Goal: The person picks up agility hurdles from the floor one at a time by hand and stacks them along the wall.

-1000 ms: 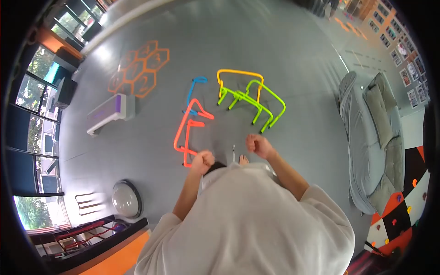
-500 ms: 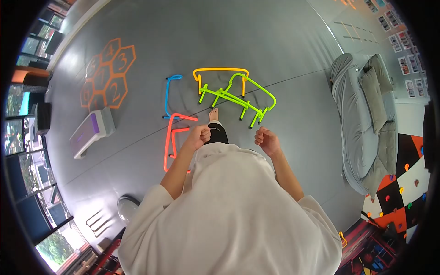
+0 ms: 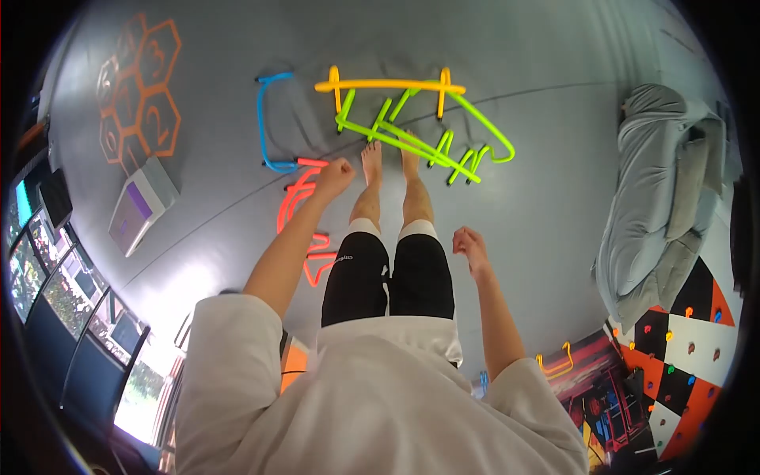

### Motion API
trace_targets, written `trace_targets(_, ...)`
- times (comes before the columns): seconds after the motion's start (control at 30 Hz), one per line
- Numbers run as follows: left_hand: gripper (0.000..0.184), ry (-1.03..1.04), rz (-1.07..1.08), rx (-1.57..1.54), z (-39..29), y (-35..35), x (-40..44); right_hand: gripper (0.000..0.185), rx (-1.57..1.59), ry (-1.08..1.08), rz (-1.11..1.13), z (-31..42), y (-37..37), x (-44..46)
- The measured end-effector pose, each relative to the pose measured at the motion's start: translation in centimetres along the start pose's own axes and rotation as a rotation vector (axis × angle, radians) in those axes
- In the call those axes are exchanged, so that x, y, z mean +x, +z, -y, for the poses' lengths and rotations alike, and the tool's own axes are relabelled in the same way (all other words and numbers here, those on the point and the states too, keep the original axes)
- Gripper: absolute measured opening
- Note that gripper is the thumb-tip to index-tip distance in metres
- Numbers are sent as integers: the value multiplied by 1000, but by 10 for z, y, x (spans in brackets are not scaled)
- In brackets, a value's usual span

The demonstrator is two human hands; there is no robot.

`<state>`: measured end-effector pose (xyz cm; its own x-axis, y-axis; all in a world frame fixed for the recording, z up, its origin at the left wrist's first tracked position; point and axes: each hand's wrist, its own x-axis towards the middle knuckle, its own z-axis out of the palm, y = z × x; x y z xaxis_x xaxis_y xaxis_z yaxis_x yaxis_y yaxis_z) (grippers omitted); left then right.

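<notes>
My left hand (image 3: pixel 335 179) is a closed fist with nothing visible in it, raised above the floor beside the red hurdles (image 3: pixel 297 198). On the other side, my right hand (image 3: pixel 471 247) is curled closed, also without anything visible in it, out past my thigh. Both bare feet (image 3: pixel 371 164) stand at the near side of the green hurdles (image 3: pixel 412 142). A yellow hurdle (image 3: pixel 388 85) is just beyond those, partly overlapping them in view. The blue hurdle (image 3: pixel 261 119) is to the left, close to the red ones.
A grey and purple step platform (image 3: pixel 141 204) is at the left, below orange numbered hexagons (image 3: pixel 142 95) on the floor. A covered grey sofa (image 3: pixel 661 206) stands at the right, near a climbing wall (image 3: pixel 681 356) with coloured holds.
Both feet and legs have come into view in front of the green hurdles. My left hand has moved forward and away from my body. The view has shifted and tilted further down.
</notes>
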<state>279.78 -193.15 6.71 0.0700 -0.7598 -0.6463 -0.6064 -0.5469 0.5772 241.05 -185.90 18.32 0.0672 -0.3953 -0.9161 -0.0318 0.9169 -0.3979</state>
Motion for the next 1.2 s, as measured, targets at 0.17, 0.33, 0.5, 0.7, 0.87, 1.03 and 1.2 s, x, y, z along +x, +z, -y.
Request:
trace_targets(0.17, 46, 120, 87, 642, 34, 35, 101, 21, 109, -26, -16, -16, 29, 62)
trace_targets(0.33, 60, 468, 14, 854, 72, 80, 190, 22, 177, 103, -14, -20, 29, 76)
trace_targets(0.5, 25, 150, 412, 759, 52, 94, 197, 12, 31, 89, -46, -11, 15, 93)
trace_targets(0.7, 27, 143, 214, 755, 35, 56, 68, 43, -944, -564, -153, 50, 57, 101)
trace_targets(0.87, 22, 235, 107, 709, -7, -23, -72, 61, -1511, -591, -41, 68, 79, 53)
trace_targets(1.03, 20, 228, 53, 623, -74, -92, -199, 43, -1805, -280, 377, 105, 94, -42)
trace_targets(1.2, 23, 260, -185, 538, -133, -138, -252, 62, -1827, -471, 55, 173, 98, -119)
